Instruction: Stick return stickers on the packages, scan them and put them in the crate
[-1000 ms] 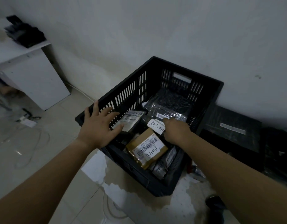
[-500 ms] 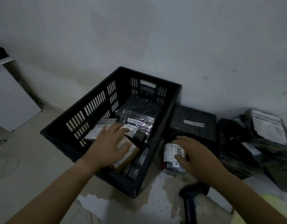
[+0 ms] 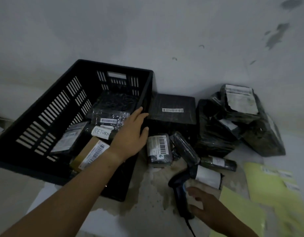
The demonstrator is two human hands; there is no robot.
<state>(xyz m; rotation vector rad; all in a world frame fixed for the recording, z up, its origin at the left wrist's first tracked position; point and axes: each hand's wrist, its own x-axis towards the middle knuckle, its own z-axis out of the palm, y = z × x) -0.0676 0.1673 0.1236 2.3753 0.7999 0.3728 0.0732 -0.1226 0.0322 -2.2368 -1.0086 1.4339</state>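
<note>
Crate (image 3: pixel 117 65) holds several packages, one with a RETURN sticker (image 3: pixel 101 132); pile (image 3: pixel 216 134) beside it not yet done. Left hand (image 3: pixel 130 134) grip spread over rim; right hand (image 3: pixel 206 209) at scanner (image 3: pixel 179 187), can't tell its grip.

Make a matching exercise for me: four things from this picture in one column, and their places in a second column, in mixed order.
1 brown cardboard box
2 flat black box with barcode strip
3 black handheld scanner
4 yellow paper sheets

a beside right hand
b inside black plastic crate
c lower right corner of picture
d just outside crate's right side

Pairs: 1-b, 2-d, 3-a, 4-c
</note>
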